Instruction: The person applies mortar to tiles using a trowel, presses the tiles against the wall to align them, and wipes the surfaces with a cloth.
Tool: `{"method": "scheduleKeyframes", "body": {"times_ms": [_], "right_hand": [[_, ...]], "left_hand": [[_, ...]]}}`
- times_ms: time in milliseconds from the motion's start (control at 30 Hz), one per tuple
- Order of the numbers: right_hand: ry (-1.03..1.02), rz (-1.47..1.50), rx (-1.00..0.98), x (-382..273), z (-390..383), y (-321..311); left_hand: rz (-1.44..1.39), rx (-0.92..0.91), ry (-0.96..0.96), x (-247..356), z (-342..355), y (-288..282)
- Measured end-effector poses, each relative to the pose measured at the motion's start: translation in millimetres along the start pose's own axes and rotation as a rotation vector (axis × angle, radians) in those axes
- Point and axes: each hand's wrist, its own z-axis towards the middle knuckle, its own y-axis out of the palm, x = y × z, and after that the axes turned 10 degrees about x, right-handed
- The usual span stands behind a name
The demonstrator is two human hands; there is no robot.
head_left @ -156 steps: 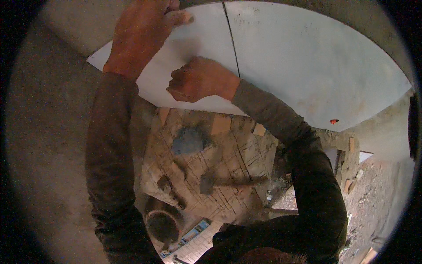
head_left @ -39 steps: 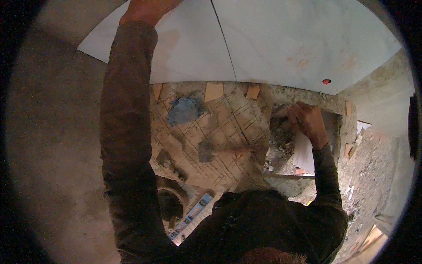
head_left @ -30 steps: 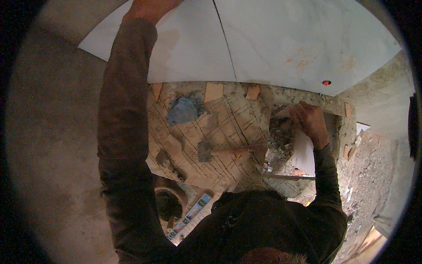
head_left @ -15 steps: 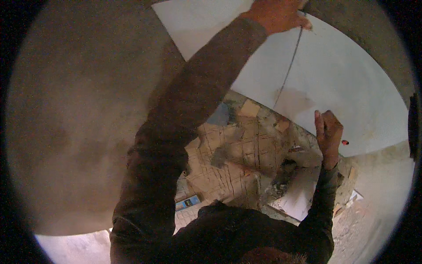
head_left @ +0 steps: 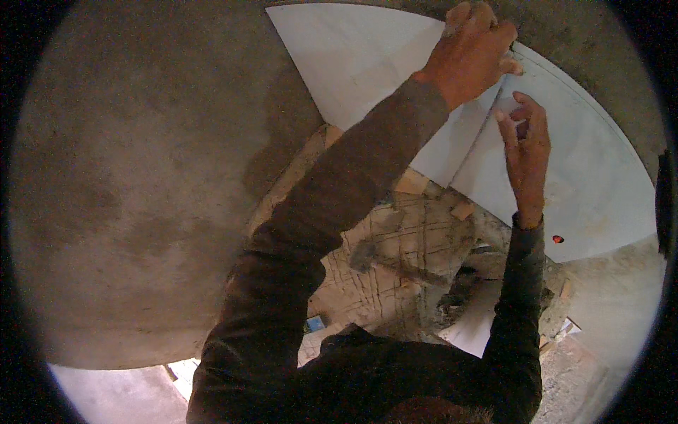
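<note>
Two large white tiles, the left tile [head_left: 353, 56] and the right tile [head_left: 593, 162], stand against the wall, with a dark joint [head_left: 480, 131] between them. My left hand [head_left: 473, 60] is at their top edge by the joint, its fingers bent and its thumb stretched to the right. What its fingertips grip is hidden. My right hand [head_left: 527, 141] is up in front of the right tile, just right of the joint. Its thumb and forefinger are apart, the other fingers curled, and nothing shows between them.
A bare grey wall [head_left: 141, 177] fills the left side. Below the tiles, the scored, rubble-strewn floor [head_left: 374, 290] holds a hammer [head_left: 364, 258], small tan pieces [head_left: 462, 210] and a blue packet [head_left: 314, 324]. A small red-rimmed hole [head_left: 558, 239] pierces the right tile.
My right hand has risen along the right tile towards the joint and my left hand, its fingers spreading a little. The view has shifted, showing more of the tiles' top edge.
</note>
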Motion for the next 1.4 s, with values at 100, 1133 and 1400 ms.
{"method": "scheduleKeyframes", "body": {"times_ms": [100, 1133, 1400], "right_hand": [[-0.154, -0.044, 0.073, -12.1, 3.3, 15.5], [-0.551, 0.111, -0.487, -90.9, -248.1, -12.6], [-0.658, 0.127, -0.605, -92.4, -291.7, -10.6]], "left_hand": [[-0.008, 0.482, 0.186, -6.1, -15.2, -2.6], [-1.020, 0.829, -1.426, 150.6, -365.8, -171.5], [-1.163, 0.844, -1.432, 180.7, -436.5, -167.2]]}}
